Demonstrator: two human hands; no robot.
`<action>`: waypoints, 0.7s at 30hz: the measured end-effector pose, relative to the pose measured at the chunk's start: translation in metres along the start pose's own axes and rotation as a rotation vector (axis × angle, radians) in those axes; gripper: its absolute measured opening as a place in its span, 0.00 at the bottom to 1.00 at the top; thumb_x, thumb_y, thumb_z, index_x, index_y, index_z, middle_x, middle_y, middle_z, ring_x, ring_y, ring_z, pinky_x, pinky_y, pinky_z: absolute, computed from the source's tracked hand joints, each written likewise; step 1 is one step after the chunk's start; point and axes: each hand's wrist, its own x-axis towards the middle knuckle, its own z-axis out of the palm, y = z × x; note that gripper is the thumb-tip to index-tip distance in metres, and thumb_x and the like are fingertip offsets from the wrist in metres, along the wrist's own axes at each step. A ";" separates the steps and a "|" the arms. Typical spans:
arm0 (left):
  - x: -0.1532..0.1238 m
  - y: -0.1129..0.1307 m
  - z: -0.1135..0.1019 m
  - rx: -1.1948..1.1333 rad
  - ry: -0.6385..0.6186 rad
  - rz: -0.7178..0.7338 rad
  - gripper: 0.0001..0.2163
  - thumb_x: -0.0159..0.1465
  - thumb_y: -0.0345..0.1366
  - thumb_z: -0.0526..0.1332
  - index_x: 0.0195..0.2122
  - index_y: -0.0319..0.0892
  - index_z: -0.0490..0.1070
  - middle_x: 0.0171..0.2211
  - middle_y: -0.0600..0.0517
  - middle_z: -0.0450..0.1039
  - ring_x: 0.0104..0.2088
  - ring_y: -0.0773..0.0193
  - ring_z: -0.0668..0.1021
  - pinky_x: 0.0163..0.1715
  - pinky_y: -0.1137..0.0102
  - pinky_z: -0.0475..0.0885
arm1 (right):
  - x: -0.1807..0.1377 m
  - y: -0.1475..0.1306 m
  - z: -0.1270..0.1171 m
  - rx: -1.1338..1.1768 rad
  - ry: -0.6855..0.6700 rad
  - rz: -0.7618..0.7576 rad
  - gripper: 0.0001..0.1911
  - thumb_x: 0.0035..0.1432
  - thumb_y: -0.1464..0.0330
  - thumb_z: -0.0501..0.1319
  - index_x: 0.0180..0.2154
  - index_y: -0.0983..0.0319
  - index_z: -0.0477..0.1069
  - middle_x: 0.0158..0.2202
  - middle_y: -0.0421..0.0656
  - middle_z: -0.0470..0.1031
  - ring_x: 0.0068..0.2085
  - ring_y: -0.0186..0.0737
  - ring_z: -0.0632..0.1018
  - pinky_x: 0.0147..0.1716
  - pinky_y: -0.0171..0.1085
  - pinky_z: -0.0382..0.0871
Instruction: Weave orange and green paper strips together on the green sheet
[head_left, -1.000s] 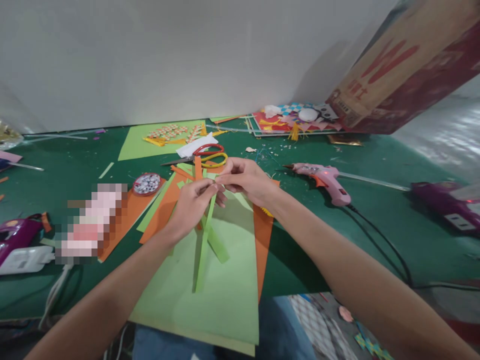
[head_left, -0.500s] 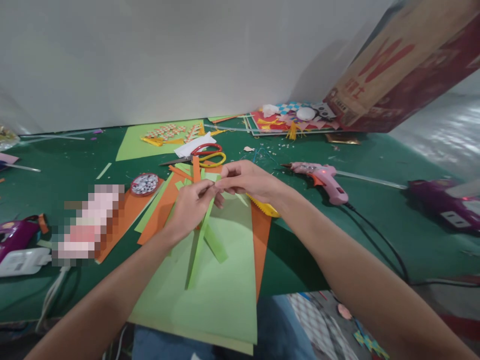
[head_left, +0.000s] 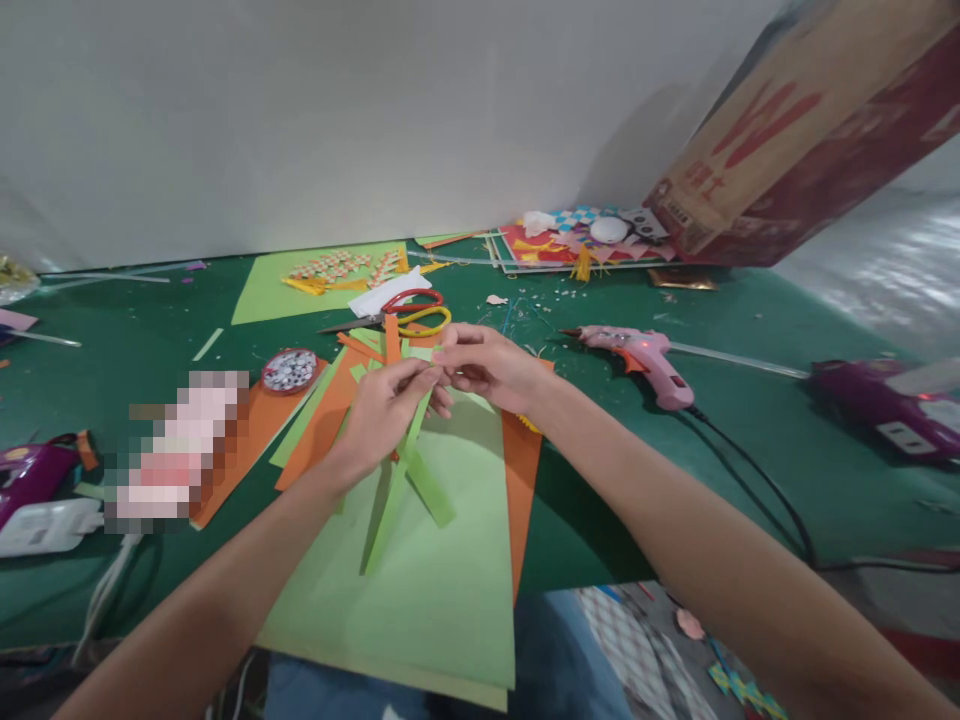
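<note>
My left hand point(head_left: 390, 405) and my right hand point(head_left: 491, 368) meet over the stacked paper, fingertips pinched together at the upper end of a green paper strip point(head_left: 394, 495). The strip hangs down toward me between them. Beneath lies a light green sheet point(head_left: 442, 610), with an orange sheet point(head_left: 523, 470) showing at its right edge. Another short green strip point(head_left: 431, 490) rests on the sheet. Just beyond my fingers are an orange strip point(head_left: 392, 340) and scissors point(head_left: 424, 312) with red and yellow handles. My fingers partly hide the strip's gripped end.
To the right, a pink glue gun point(head_left: 652, 360) lies with its cord trailing; a purple one point(head_left: 885, 410) is beyond it. At left are a round tin of small pieces point(head_left: 290, 370), a blurred-out pink object point(head_left: 180, 450) and a white plug point(head_left: 49, 525). A paper bag point(head_left: 795, 140) stands at back right.
The lower end of the green strip has swung slightly left and toward me. My right hand has shifted and turned a little; both hands still pinch at the same spot.
</note>
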 end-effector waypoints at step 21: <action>-0.001 -0.007 0.002 0.237 0.104 0.045 0.11 0.62 0.30 0.55 0.23 0.40 0.71 0.21 0.54 0.76 0.24 0.69 0.77 0.28 0.76 0.68 | -0.006 -0.013 -0.003 -0.659 0.011 -0.195 0.02 0.46 0.71 0.58 0.25 0.63 0.65 0.22 0.36 0.67 0.22 0.28 0.66 0.23 0.32 0.58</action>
